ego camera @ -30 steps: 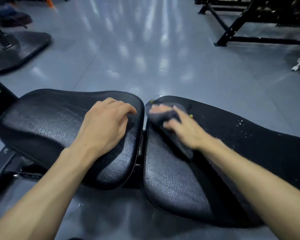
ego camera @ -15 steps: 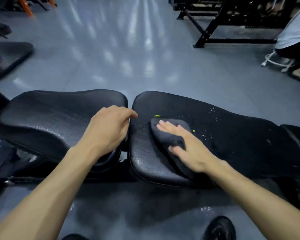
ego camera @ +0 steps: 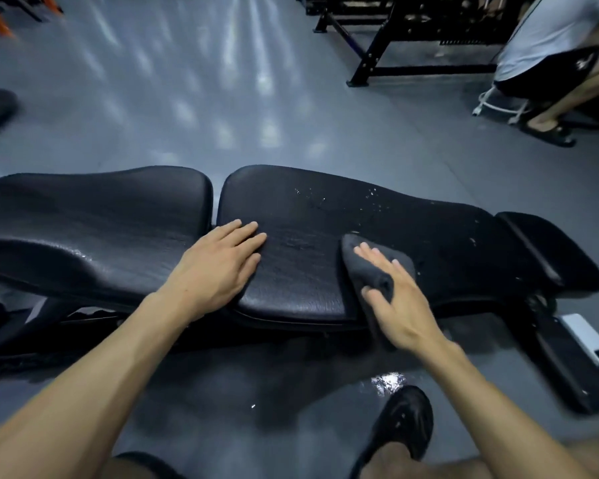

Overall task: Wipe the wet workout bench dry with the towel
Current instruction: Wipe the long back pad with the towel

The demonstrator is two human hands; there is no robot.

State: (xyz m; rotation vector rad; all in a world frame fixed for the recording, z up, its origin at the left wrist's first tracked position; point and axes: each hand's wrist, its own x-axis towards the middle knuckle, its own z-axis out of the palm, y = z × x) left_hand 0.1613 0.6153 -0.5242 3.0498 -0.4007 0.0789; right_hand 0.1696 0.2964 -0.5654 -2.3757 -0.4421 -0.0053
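Observation:
The black padded workout bench (ego camera: 446, 233) runs across the view, with a seat pad on the left and a long back pad on the right. Water droplets speckle the back pad's far side. A dark grey folded towel (ego camera: 363, 264) lies on the back pad near its front edge and hangs over it. My right hand (ego camera: 398, 299) presses flat on the towel with fingers spread and straight. My left hand (ego camera: 222, 264) rests flat across the gap between the pads, fingers extended onto the back pad.
A person (ego camera: 554, 60) crouches at the far right by a black rack frame (ego camera: 388, 43). My black shoe (ego camera: 405, 420) stands on the grey floor beside a wet patch (ego camera: 386, 382). A white device (ego camera: 592, 344) lies by the bench's right foot.
My right hand has slid the towel rightward along the back pad. My left hand has opened flat and shifted from the seat pad's edge onto the back pad. The view has pulled back.

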